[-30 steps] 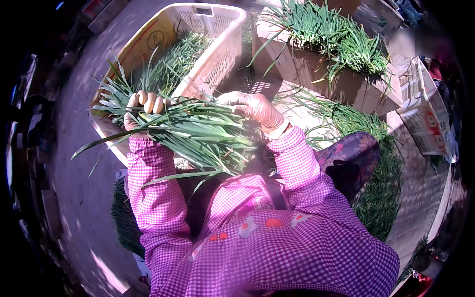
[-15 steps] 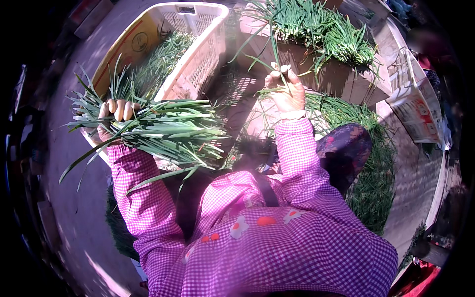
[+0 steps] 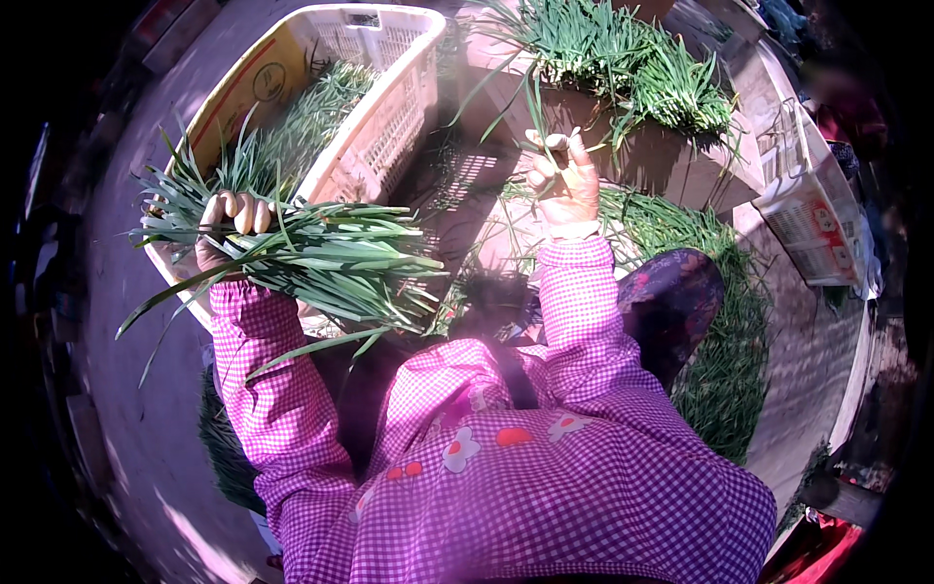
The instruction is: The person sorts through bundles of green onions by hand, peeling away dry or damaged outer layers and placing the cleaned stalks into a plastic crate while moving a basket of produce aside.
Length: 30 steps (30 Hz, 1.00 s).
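Note:
A thick bunch of garlic chives (image 3: pixel 336 253) lies sideways in my left hand (image 3: pixel 233 216), whose fingers are wrapped round it near the leafy end. The cut ends point right, toward the middle, and a few long leaves droop below my wrist. My right hand (image 3: pixel 567 185) is raised to the right of the bunch, fingers curled in with the thumb up. A thin chive leaf or two (image 3: pixel 536 102) rises from its fingertips; their lower part is hidden by the fingers. The two hands are well apart.
A pale plastic crate (image 3: pixel 389 136) with chives inside stands at the far left. Piled chives (image 3: pixel 623 63) top a box (image 3: pixel 623 146) at the far side. Loose chives (image 3: pixel 725 389) cover the ground by my right knee (image 3: pixel 676 302). Another crate (image 3: pixel 817 214) stands at right.
My right hand's fingers have shifted, and less of the leaves shows across its palm. The left hand still holds the bunch, nearly in the same place. The view has moved slightly.

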{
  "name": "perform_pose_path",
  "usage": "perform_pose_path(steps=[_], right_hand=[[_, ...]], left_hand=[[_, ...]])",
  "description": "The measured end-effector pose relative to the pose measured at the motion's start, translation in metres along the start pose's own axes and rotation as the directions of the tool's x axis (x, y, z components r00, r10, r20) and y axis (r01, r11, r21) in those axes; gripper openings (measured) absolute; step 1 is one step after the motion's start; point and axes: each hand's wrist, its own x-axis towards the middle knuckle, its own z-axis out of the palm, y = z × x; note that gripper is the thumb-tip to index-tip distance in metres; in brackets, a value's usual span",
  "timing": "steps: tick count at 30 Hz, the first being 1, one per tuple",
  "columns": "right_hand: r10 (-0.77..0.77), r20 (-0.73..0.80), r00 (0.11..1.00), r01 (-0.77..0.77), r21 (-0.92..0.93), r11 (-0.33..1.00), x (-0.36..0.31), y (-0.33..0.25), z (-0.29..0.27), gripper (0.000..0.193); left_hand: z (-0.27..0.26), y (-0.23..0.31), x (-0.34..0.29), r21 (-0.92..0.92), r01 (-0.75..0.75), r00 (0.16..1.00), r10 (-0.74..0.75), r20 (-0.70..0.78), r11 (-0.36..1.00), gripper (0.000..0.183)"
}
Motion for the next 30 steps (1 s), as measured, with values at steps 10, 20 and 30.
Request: perform_pose_path(steps=[10, 20, 30], right_hand=[[-0.086, 0.009, 0.996, 0.064, -0.744, 0.665, -0.006, 0.036, 0.066, 0.032], [0.478, 0.247, 0.843, 0.270, -0.963, 0.020, -0.018, 0.090, 0.105, 0.026], [0.227, 0.068, 0.971, -0.007, -0.948, 0.317, -0.013, 0.078, 0.081, 0.039]], left_hand=[[-0.004, -0.037, 0.000, -0.134, 0.142, 0.984, -0.125, 0.128, 0.981, 0.021], [0.023, -0.072, -0.007, -0.030, 0.341, 0.939, -0.342, -0.032, 0.939, 0.029], [0.033, -0.031, -0.007, -0.024, 0.081, 0.996, -0.081, 0.030, 0.996, 0.023]])
